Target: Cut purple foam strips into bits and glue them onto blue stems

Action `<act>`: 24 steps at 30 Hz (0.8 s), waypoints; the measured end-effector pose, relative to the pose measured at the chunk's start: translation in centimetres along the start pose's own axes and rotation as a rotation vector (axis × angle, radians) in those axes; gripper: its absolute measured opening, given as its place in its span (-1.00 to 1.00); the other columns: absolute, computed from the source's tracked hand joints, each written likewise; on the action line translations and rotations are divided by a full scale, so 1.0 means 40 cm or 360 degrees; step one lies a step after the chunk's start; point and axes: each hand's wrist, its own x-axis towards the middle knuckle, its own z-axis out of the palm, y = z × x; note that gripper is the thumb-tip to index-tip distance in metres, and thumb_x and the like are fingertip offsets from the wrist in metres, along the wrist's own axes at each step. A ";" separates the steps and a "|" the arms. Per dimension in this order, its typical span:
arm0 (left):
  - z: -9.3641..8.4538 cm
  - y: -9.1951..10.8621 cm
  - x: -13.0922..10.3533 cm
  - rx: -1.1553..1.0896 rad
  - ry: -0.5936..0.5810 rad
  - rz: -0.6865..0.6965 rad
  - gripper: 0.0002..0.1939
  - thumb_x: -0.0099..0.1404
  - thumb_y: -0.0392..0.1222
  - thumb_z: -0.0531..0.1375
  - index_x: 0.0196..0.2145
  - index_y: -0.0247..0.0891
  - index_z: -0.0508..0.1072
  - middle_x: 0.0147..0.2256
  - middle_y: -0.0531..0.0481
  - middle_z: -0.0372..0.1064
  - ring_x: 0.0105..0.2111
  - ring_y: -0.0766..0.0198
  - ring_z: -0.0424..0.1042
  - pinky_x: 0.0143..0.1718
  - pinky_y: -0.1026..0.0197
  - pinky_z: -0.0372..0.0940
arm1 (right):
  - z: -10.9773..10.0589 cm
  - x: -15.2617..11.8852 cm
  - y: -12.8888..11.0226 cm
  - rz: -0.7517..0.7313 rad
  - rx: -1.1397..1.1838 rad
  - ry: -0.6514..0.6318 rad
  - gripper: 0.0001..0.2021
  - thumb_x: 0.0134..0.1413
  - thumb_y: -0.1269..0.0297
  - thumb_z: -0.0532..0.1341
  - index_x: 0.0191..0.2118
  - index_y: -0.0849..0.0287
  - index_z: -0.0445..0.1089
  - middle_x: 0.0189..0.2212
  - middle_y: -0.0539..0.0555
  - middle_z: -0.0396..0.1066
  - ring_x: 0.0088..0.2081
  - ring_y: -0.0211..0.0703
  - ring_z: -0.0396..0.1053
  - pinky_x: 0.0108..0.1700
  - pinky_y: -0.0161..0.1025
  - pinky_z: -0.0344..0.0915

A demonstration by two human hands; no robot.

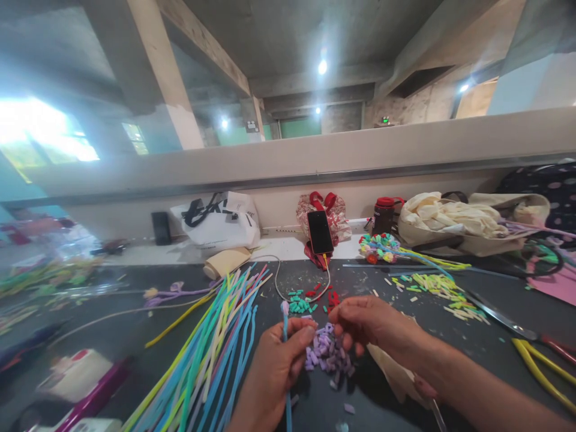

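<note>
- Table [450, 354]: dark top, runs full width, littered w/ bits; pale wall behind it.
- Tube bundle [211, 354]: long thin tubes, blue, green, yellow, pink, fanned out from lower left up toward centre, just left of the left hand.
- Cloth bag [450, 225]: cream, slumped at the back right, against the wall.
- White bag [220, 225]: black print, back left of centre.
- Right hand [373, 324]: comes in from lower right, fingers curled together, tips pinched shut over the purple pile; what they pinch is too small to tell.
- Left hand [279, 366]: comes in from below, thumb and fingers clamped on the blue tube, touching the pile's left edge.
- Blue tube [285, 324]: held upright in left hand, a purple bit on its top end; lower end runs out the bottom of view.
- Purple pile [326, 354]: short cut pieces heaped on the table between the two hands, a few strays nearer the bottom edge.
- Phone [320, 232]: dark screen, propped upright at the back centre against a red-handled bag, cable looping down to the table.
- Pliers [540, 354]: yellow handles, far right, well apart from hands.
- Yellow-green bits [441, 291]: scattered right of centre.
- Green bits [299, 302]: small heap just behind the hands, red bits [333, 298] beside it.
</note>
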 end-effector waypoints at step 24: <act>0.017 -0.029 0.006 -0.0240 -0.0236 -0.0144 -0.80 0.02 -0.12 0.19 -0.45 -0.30 0.30 -0.80 0.28 -0.03 -0.80 0.60 -0.20 -0.78 0.47 -0.33 | 0.079 -0.024 0.030 -0.0663 -0.1231 0.0449 -0.91 -0.03 0.34 0.13 -0.46 0.18 0.35 -0.57 -0.03 0.35 -0.51 -0.29 0.27 -0.45 -0.38 0.14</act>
